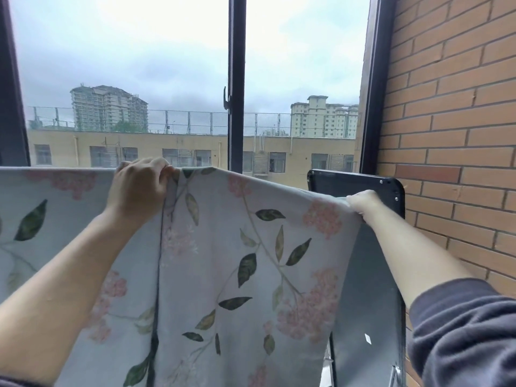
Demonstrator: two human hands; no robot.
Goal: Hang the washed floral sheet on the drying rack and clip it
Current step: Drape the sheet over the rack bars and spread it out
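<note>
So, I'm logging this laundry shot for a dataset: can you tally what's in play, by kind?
Hands: 2, left hand and right hand, each holding the sheet's top edge
Sheets: 1, floral sheet
Frames: 1, black frame
Total: 4

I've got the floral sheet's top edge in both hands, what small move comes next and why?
Probably raise the right hand and draw it outward, toward the black frame. The top edge of the floral sheet slopes down from the left hand to the right, so it likely needs levelling before clipping.
</note>
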